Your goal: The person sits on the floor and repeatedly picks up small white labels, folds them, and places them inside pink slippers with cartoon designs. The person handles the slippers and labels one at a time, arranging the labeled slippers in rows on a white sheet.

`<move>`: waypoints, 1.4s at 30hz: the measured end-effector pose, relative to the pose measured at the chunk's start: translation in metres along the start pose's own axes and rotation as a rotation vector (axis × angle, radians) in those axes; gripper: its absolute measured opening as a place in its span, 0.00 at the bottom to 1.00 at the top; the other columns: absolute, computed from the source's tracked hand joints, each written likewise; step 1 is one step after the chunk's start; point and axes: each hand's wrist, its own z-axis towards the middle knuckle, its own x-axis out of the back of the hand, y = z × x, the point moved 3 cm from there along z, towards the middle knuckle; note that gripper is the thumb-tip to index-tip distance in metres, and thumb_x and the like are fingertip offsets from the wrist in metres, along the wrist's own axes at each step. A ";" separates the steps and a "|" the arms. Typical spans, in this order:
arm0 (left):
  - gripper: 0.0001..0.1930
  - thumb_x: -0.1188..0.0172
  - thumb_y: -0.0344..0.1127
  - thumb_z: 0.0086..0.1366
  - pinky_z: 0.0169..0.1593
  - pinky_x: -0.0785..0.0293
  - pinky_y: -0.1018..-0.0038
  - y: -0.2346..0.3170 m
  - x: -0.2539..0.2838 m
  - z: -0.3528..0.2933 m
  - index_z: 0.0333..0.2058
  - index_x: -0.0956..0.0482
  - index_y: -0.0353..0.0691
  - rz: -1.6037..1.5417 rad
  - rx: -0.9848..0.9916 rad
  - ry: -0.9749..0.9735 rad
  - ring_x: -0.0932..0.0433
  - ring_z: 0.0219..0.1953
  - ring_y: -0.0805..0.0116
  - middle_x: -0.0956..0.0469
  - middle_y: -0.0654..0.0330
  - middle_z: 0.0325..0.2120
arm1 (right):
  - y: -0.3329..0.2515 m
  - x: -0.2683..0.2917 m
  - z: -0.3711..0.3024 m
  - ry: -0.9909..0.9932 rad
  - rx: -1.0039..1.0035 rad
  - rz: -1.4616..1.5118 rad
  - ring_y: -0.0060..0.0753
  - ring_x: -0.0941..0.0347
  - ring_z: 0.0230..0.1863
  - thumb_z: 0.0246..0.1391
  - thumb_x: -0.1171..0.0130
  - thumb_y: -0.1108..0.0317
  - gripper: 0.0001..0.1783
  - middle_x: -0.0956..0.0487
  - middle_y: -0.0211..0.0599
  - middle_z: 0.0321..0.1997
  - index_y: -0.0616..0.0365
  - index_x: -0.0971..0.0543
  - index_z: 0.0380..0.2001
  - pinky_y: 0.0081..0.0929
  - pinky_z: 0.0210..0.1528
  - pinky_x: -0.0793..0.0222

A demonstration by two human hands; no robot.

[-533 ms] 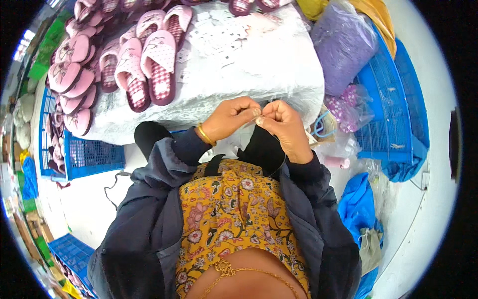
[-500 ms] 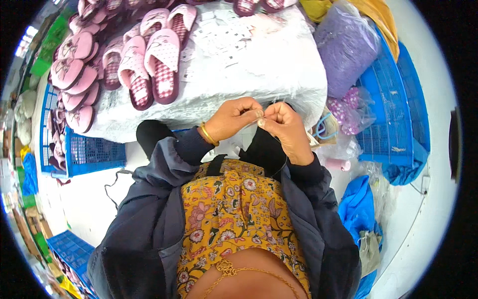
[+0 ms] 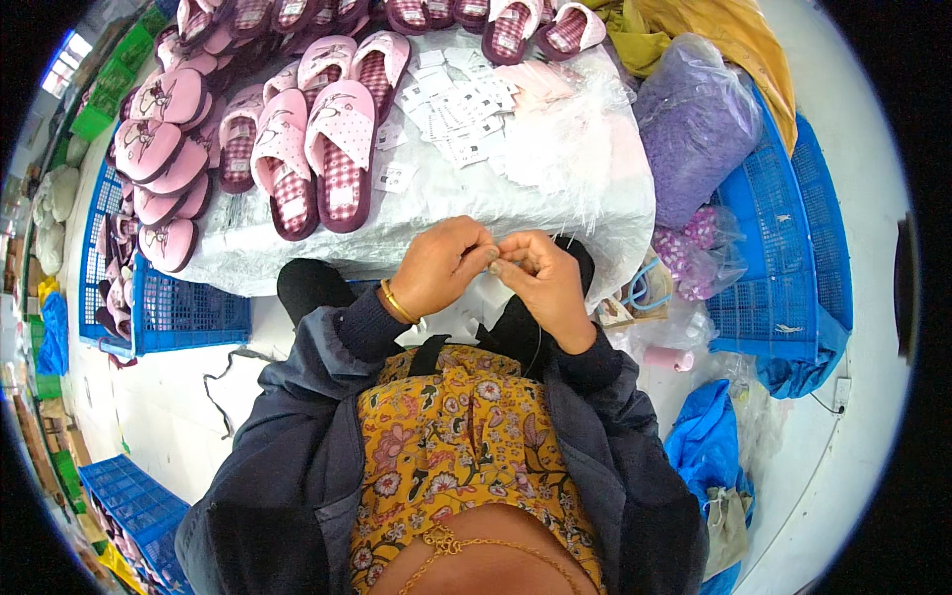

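Note:
My left hand [image 3: 441,268] and my right hand [image 3: 548,290] meet fingertip to fingertip above my lap, just off the near edge of the covered table. Thumb and forefinger are pinched on each. A thin thread [image 3: 538,355] hangs below my right hand; whatever else sits between the fingertips is too small to make out. On the table to the left stand pink slippers [image 3: 342,124] with checked insoles, the closest ones a little beyond my left hand. Small white paper labels [image 3: 461,114] lie spread behind the hands.
Plastic sheeting [image 3: 416,223] covers the table. More slippers fill a blue crate [image 3: 193,307] at left. To the right are a bagged purple bundle [image 3: 694,129], blue crates [image 3: 759,248], a pink thread spool [image 3: 669,358] and a blue bag [image 3: 706,426].
Both hands, still pinched together, have shifted slightly left and lower in the picture. The view has tilted up a little, showing more of the slippers and labels on the table.

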 end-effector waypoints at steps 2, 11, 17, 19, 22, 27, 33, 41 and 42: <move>0.04 0.39 0.31 0.64 0.31 0.33 0.74 -0.008 -0.001 -0.001 0.34 0.21 0.36 -0.044 0.040 -0.011 0.29 0.26 0.70 0.26 0.61 0.26 | 0.002 -0.001 0.001 -0.020 -0.027 0.018 0.11 0.29 0.28 0.55 0.36 0.74 0.13 0.19 0.30 0.32 0.63 0.24 0.43 0.14 0.32 0.31; 0.15 0.34 0.38 0.59 0.42 0.25 0.66 -0.065 0.042 0.086 0.42 0.20 0.37 0.512 0.058 0.307 0.22 0.38 0.57 0.21 0.54 0.37 | 0.005 0.002 0.006 -0.011 -0.042 -0.003 0.10 0.31 0.29 0.57 0.37 0.73 0.13 0.20 0.29 0.32 0.64 0.24 0.45 0.14 0.31 0.33; 0.26 0.41 0.55 0.61 0.54 0.30 0.56 -0.129 0.039 0.127 0.51 0.20 0.44 0.789 0.229 0.102 0.28 0.56 0.55 0.23 0.58 0.50 | 0.019 0.011 0.006 -0.007 -0.047 0.067 0.12 0.29 0.30 0.57 0.37 0.73 0.12 0.19 0.29 0.33 0.63 0.23 0.44 0.15 0.33 0.32; 0.24 0.42 0.54 0.62 0.54 0.30 0.58 -0.131 0.038 0.127 0.48 0.19 0.43 0.800 0.202 0.085 0.27 0.54 0.57 0.21 0.59 0.49 | 0.023 0.017 0.007 -0.007 -0.062 0.084 0.12 0.29 0.30 0.56 0.37 0.73 0.12 0.19 0.30 0.33 0.63 0.23 0.44 0.15 0.33 0.31; 0.18 0.43 0.49 0.62 0.51 0.30 0.60 -0.121 0.035 0.124 0.42 0.18 0.43 0.859 0.143 0.095 0.24 0.50 0.59 0.20 0.61 0.44 | 0.030 0.024 0.010 -0.023 -0.082 0.110 0.13 0.28 0.30 0.56 0.37 0.73 0.12 0.19 0.30 0.33 0.63 0.23 0.44 0.16 0.33 0.31; 0.07 0.43 0.38 0.59 0.43 0.32 0.62 -0.111 0.033 0.122 0.32 0.20 0.44 1.098 -0.143 0.152 0.22 0.38 0.61 0.21 0.62 0.31 | 0.023 0.027 0.015 -0.082 -0.100 0.076 0.13 0.29 0.30 0.56 0.36 0.73 0.13 0.19 0.30 0.33 0.63 0.23 0.44 0.16 0.33 0.31; 0.03 0.40 0.34 0.54 0.40 0.33 0.63 -0.085 0.039 0.115 0.26 0.24 0.43 1.069 -0.250 0.106 0.24 0.32 0.61 0.24 0.61 0.24 | 0.021 0.032 0.016 -0.147 -0.103 0.121 0.12 0.30 0.30 0.57 0.36 0.71 0.12 0.20 0.28 0.33 0.63 0.23 0.44 0.15 0.34 0.31; 0.05 0.37 0.30 0.51 0.38 0.33 0.64 -0.042 0.041 0.063 0.27 0.24 0.42 0.957 -0.312 0.074 0.26 0.31 0.61 0.26 0.61 0.25 | 0.029 0.036 0.014 -0.176 -0.061 0.173 0.11 0.30 0.31 0.57 0.37 0.72 0.12 0.20 0.28 0.33 0.63 0.23 0.44 0.15 0.34 0.31; 0.05 0.37 0.29 0.51 0.37 0.33 0.64 -0.036 0.040 0.052 0.28 0.23 0.42 0.932 -0.314 0.063 0.26 0.30 0.61 0.26 0.61 0.25 | 0.028 0.036 0.013 -0.179 -0.066 0.187 0.11 0.30 0.31 0.57 0.37 0.72 0.12 0.20 0.28 0.33 0.63 0.23 0.44 0.15 0.34 0.31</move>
